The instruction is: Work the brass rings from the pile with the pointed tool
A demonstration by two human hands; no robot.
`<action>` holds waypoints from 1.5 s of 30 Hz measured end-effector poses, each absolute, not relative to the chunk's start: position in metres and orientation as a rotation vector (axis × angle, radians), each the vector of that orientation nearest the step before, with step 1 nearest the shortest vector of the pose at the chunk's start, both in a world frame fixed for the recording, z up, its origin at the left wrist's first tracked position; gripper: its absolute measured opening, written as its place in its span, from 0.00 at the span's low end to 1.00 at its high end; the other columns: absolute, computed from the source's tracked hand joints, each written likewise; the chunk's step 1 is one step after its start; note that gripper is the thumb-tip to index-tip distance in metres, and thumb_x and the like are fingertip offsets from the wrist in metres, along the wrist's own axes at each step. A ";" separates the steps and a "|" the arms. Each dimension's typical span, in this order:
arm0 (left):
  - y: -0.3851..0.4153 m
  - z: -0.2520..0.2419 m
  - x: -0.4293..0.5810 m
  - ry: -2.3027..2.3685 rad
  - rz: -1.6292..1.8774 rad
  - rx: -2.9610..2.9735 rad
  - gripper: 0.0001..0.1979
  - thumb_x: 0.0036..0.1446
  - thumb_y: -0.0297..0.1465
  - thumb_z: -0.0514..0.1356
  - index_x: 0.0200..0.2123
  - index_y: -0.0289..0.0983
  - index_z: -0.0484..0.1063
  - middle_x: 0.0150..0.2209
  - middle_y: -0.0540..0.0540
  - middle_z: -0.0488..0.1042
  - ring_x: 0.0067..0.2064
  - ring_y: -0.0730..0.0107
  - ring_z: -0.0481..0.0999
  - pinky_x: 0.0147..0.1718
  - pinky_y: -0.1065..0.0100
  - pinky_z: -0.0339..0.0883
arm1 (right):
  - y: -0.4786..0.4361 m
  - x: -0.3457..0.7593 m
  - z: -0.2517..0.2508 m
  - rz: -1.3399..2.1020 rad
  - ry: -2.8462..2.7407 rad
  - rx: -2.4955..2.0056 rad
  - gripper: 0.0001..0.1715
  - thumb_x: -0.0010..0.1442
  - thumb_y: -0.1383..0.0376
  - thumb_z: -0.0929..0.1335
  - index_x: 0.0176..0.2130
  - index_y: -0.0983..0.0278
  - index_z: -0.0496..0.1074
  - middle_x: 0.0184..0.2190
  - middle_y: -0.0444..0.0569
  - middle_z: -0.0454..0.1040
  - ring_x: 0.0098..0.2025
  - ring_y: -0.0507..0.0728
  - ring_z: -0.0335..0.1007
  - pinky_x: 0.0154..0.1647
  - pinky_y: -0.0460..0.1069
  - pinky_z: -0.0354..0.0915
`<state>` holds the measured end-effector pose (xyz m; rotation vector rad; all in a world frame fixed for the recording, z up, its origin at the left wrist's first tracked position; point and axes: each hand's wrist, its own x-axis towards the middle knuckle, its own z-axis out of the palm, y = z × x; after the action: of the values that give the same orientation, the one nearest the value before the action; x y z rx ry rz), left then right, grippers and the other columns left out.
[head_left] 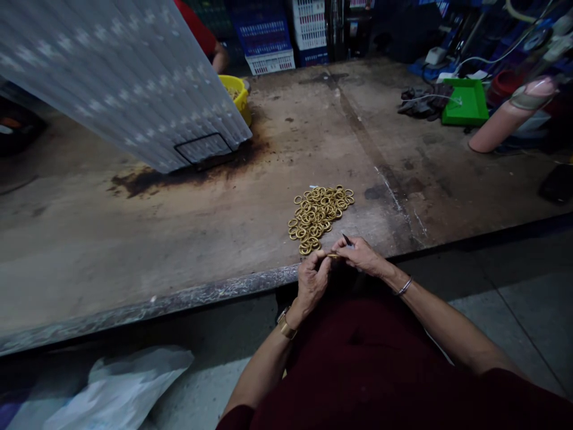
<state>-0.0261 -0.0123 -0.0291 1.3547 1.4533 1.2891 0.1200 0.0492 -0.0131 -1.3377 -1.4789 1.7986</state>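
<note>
At the front edge of the table, my left hand (312, 282) is closed, pinching a brass ring (332, 255) between thumb and fingers. My right hand (362, 255) meets it from the right, its fingers closed around a small tool with a dark, pointed, blade-like tip (347, 239); the rest of the tool is mostly hidden. The right fingertips are close to the ring, and I cannot tell whether they touch it. Just beyond both hands, a heap of brass rings (317, 214) lies loose on the wooden tabletop.
The worn wooden table (215, 227) has a rough front edge. A tall stack of translucent ribbed sheets (147, 89) leans at the left, beside a yellow tub (242, 98) and a person's arm (219, 58). A green tray (465, 101) and pink cylinder (505, 122) are at right.
</note>
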 end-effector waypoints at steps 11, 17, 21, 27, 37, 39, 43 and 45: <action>-0.012 -0.028 -0.030 1.594 1.276 1.633 0.06 0.53 0.31 0.56 0.28 0.36 0.72 0.24 0.50 0.73 0.26 0.73 0.70 0.29 0.72 0.64 | 0.043 0.116 -0.012 1.262 -1.908 -1.276 0.12 0.53 0.59 0.65 0.25 0.64 0.67 0.21 0.40 0.66 0.25 0.48 0.57 0.28 0.44 0.56; -0.014 -0.030 -0.029 1.582 1.229 1.626 0.06 0.52 0.31 0.57 0.27 0.36 0.70 0.23 0.51 0.71 0.26 0.73 0.68 0.30 0.71 0.63 | 0.043 0.116 -0.014 1.267 -1.948 -1.305 0.12 0.54 0.59 0.64 0.25 0.64 0.67 0.20 0.40 0.64 0.24 0.48 0.56 0.27 0.44 0.54; -0.015 -0.021 -0.025 1.470 1.187 1.348 0.08 0.52 0.34 0.59 0.25 0.36 0.69 0.22 0.52 0.68 0.24 0.75 0.66 0.26 0.73 0.61 | 0.046 0.114 -0.011 1.340 -1.874 -1.348 0.10 0.51 0.61 0.64 0.24 0.64 0.67 0.20 0.39 0.63 0.24 0.48 0.55 0.26 0.44 0.53; -0.015 -0.006 -0.025 1.220 0.985 0.840 0.17 0.49 0.42 0.63 0.33 0.35 0.68 0.23 0.52 0.71 0.20 0.79 0.67 0.19 0.76 0.60 | 0.048 0.115 -0.013 1.401 -1.787 -1.360 0.12 0.51 0.59 0.64 0.23 0.64 0.66 0.19 0.40 0.62 0.24 0.48 0.55 0.27 0.44 0.54; -0.015 -0.009 -0.024 1.023 1.025 0.682 0.20 0.45 0.44 0.66 0.31 0.35 0.66 0.24 0.51 0.72 0.19 0.80 0.67 0.17 0.77 0.60 | 0.045 0.117 -0.009 1.510 -1.742 -1.295 0.15 0.52 0.56 0.64 0.24 0.65 0.67 0.19 0.41 0.64 0.24 0.48 0.55 0.27 0.44 0.55; -0.016 -0.009 -0.024 1.026 1.028 0.698 0.19 0.46 0.44 0.65 0.31 0.35 0.66 0.24 0.52 0.72 0.20 0.80 0.67 0.17 0.77 0.60 | 0.046 0.118 -0.011 1.538 -1.704 -1.284 0.15 0.53 0.56 0.63 0.23 0.64 0.65 0.18 0.40 0.64 0.22 0.48 0.55 0.25 0.44 0.54; -0.018 -0.009 -0.025 1.061 1.062 0.719 0.19 0.47 0.44 0.65 0.32 0.35 0.66 0.24 0.52 0.72 0.20 0.80 0.67 0.19 0.76 0.61 | 0.046 0.119 -0.016 1.358 -1.735 -1.335 0.11 0.53 0.61 0.62 0.22 0.63 0.64 0.18 0.40 0.63 0.23 0.48 0.56 0.26 0.44 0.54; -0.019 -0.009 -0.027 1.089 1.086 0.735 0.19 0.48 0.44 0.64 0.32 0.36 0.65 0.24 0.52 0.72 0.20 0.80 0.67 0.19 0.77 0.61 | 0.043 0.119 -0.015 1.208 -1.857 -1.338 0.09 0.53 0.64 0.63 0.23 0.63 0.65 0.19 0.40 0.64 0.24 0.49 0.57 0.27 0.44 0.54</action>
<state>-0.0265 -0.0186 -0.0087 0.7353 1.0888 1.0859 0.1186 0.0431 -0.0154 -1.3381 -1.8571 1.2081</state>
